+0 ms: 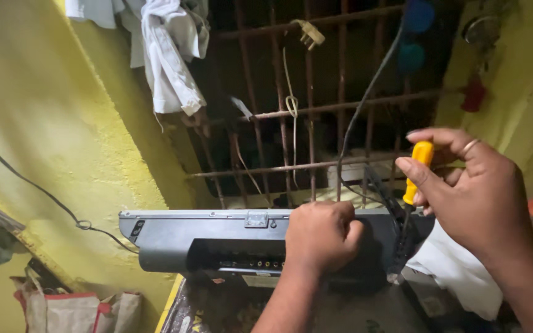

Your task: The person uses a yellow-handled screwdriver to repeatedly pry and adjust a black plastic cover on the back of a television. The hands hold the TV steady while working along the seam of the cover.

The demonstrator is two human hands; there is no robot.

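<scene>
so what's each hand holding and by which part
Right hand grips a screwdriver by its yellow handle. Left hand rests closed on the grey device.

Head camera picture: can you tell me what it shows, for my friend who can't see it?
A person's right hand holds a yellow-handled screwdriver upright against the back of a dark grey TV set, while the left hand is closed into a fist on the set's top edge. Behind are rusty window bars, yellow walls and white cloth hanging up.
</scene>
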